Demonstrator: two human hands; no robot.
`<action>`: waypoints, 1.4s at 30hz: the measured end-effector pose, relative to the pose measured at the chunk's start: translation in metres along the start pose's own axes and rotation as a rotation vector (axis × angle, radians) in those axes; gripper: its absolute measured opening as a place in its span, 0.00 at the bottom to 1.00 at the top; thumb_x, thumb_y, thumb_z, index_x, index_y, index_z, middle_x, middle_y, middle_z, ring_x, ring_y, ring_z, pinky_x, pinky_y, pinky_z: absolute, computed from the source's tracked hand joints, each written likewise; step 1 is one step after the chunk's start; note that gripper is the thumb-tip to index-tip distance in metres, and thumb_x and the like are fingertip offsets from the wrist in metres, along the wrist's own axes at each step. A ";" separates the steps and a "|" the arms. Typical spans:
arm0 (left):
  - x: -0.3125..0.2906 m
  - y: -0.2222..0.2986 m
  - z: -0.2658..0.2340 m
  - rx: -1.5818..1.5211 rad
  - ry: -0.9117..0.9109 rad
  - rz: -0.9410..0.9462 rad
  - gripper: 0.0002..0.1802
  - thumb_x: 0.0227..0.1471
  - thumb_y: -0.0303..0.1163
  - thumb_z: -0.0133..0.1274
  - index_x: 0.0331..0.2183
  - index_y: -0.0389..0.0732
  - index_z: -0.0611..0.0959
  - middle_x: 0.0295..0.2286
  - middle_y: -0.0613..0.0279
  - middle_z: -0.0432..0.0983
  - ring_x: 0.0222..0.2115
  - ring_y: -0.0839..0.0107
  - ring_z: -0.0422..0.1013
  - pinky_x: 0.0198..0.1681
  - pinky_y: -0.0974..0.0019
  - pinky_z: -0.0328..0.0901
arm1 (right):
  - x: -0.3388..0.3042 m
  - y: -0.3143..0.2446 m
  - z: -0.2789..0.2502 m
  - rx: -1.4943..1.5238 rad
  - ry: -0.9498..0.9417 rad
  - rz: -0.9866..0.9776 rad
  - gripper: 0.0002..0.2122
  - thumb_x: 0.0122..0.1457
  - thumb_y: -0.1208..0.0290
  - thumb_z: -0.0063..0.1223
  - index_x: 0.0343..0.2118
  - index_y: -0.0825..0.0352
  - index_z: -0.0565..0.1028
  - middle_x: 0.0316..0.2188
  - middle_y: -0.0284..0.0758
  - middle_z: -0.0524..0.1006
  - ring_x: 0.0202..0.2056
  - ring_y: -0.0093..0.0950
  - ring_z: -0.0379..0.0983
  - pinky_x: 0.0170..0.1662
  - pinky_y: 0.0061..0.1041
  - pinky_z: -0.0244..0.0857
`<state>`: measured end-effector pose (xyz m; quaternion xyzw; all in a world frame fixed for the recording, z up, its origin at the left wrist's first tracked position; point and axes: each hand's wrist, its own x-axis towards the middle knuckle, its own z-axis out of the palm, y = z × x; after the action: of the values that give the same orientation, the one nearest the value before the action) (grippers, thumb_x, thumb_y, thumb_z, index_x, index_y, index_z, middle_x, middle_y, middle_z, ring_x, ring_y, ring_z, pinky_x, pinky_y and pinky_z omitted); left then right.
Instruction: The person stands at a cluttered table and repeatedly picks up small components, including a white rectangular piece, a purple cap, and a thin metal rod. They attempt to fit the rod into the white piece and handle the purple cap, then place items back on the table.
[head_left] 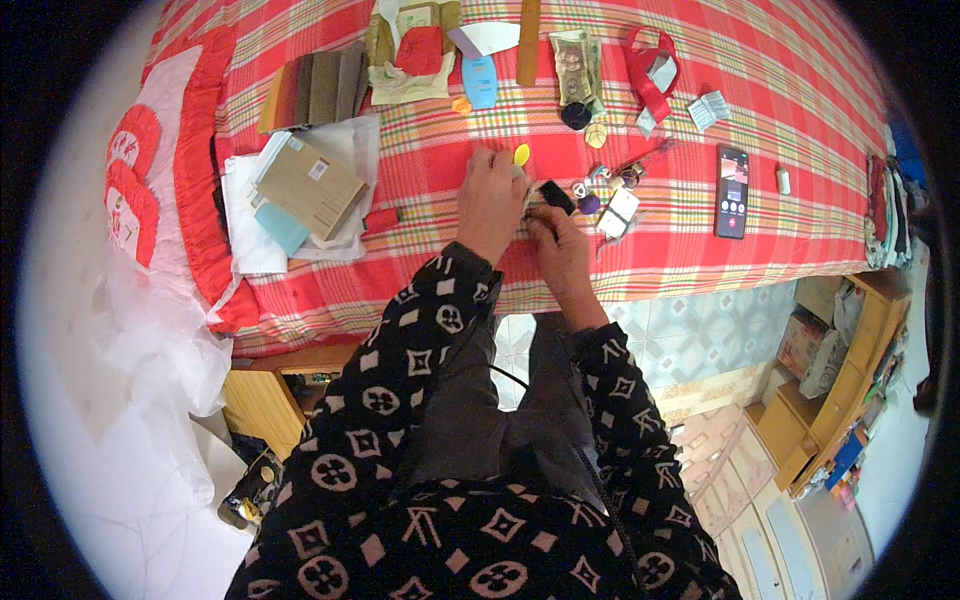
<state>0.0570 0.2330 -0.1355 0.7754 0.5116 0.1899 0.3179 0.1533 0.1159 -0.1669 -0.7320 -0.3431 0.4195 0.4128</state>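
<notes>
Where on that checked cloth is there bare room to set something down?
The broadest bare patch of checked cloth lies right of the smartphone, around a small white object. Another lies between the cardboard packet and left hand. It's crowded by the right hand, with a black rectangular item and purple ball.

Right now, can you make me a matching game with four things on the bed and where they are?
Things:
1. phone
2. yellow piece
3. brown package
4. black piece

Places:
A. beside the fingertips of the left hand
B. just beyond the fingertips of the right hand
C. lying on white packaging, at the left
D. over at the right, lit up

Right pairs: 1-D, 2-A, 3-C, 4-B
</notes>
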 end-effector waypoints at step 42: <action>0.069 -0.033 -0.011 -0.736 -0.372 -0.691 0.10 0.60 0.32 0.49 0.33 0.34 0.79 0.24 0.63 0.76 0.22 0.75 0.73 0.24 0.71 0.69 | 0.059 -0.059 -0.024 -0.111 0.055 -0.282 0.15 0.53 0.87 0.50 0.45 0.69 0.74 0.38 0.42 0.78 0.38 0.34 0.78 0.41 0.28 0.71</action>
<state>0.0559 0.3088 -0.1527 0.4198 0.5717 0.1004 0.6978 0.1897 0.1833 -0.1264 -0.7094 -0.4538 0.3177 0.4357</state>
